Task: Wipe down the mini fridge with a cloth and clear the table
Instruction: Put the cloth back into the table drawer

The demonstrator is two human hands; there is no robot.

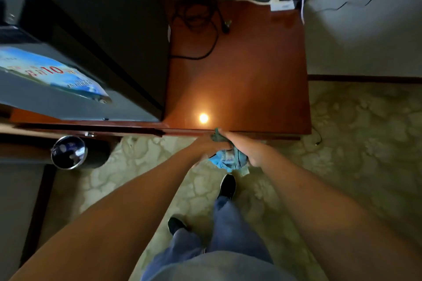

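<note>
Both hands, left hand [205,146] and right hand [245,150], grip the crumpled blue cloth [225,159]; just beyond, the glossy reddish-brown wooden tabletop [251,80] looks nearly cleared, black coiled cable [201,27] remaining.

The cloth [226,157] is blue, crumpled — bunched between my two hands just off the front edge of the desk [251,75], hanging over the floor. The fridge [68,70] stands on the desk's left part — dark, door closed, a blue sticker on its front.

Shiny metal bin [68,152] on patterned floor [356,143]; black cable [201,29], white power strip [282,3] by the wall.
</note>
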